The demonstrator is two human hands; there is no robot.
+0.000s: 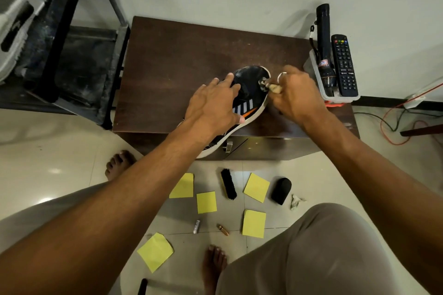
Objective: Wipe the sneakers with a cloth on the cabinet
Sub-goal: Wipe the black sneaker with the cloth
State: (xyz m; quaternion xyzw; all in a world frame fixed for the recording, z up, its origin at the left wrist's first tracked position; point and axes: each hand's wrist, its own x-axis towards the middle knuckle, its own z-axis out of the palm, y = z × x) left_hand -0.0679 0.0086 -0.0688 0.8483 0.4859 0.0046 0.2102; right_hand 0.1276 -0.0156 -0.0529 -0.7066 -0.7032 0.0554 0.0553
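A black sneaker [251,84] with a white sole, grey stripes and an orange mark lies on the dark brown cabinet [172,60], toe pointing away, heel over the front edge. My left hand [213,105] presses down on its upper, fingers spread over the laces area. My right hand [296,96] is closed on a small crumpled pale cloth [268,86], which touches the toe's right side near the sole rim.
A clear tray [318,79] at the cabinet's right holds a black torch [323,40] and a remote [345,64]. On the floor lie yellow notes [256,187], a shoe brush [229,183], a black sponge applicator [281,190], a crumpled rag [295,201]. A dark rack [72,55] stands left.
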